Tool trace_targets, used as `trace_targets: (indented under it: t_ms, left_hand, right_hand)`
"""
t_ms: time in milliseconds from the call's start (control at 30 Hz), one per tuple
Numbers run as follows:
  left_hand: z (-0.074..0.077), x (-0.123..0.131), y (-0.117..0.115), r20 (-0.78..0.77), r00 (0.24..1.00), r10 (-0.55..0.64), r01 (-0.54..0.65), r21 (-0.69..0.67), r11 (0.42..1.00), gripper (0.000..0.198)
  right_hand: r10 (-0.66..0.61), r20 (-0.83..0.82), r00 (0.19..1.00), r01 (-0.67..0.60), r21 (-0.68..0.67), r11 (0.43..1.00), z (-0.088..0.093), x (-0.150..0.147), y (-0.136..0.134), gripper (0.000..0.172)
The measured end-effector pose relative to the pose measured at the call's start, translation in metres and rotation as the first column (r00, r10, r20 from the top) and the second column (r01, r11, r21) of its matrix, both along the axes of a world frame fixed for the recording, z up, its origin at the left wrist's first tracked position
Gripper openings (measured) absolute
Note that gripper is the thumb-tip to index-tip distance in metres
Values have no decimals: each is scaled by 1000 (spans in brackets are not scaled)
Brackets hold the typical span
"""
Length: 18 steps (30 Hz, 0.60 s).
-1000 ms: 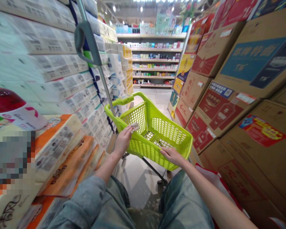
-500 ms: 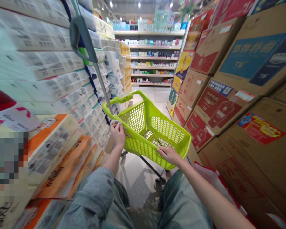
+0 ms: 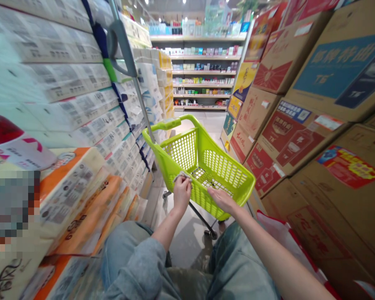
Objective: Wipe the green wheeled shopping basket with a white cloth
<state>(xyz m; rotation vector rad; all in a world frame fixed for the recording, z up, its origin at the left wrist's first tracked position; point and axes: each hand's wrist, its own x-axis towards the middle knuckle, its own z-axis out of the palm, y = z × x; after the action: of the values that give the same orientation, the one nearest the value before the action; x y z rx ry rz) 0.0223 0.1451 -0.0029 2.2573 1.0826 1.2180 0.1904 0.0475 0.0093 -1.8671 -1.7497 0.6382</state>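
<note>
The left hand, closed around a crumpled cloth, has moved from the handle end along the lime-green shopping cart's near side; the right hand lies over its rim, grip unclear. Stocked shelves stand beyond.

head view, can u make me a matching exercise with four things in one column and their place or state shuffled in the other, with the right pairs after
1. lime-green plastic basket
2. crumpled pale wad
3. person's right hand
4. red-and-yellow printed sticker

A. bare, resting on the basket's near side
B. on a brown cardboard carton
C. full of small holes
D. in the person's left hand

Pairs: 1-C, 2-D, 3-A, 4-B
</note>
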Motion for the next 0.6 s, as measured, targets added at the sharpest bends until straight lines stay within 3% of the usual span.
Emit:
trace_targets:
  t_ms: [167, 300, 433, 600]
  left_hand:
    - [-11, 20, -46, 15, 991, -135, 136, -76, 988, 21]
    - [-17, 29, -64, 9, 984, -177, 177, -87, 980, 21]
    - [-22, 26, -63, -88, 976, -199, 196, -36, 980, 22]
    - [-30, 13, -44, -163, 965, -206, 212, 23, 977, 30]
  right_hand:
    - [-35, -34, 999, 36, 17, 999, -1, 0, 1, 58]
    - [-40, -23, 999, 41, 12, 999, -1, 4, -2, 60]
    - [-56, -20, 998, 56, -8, 998, -3, 8, -6, 59]
    - [-48, -6, 999, 48, 12, 999, -4, 9, -10, 58]
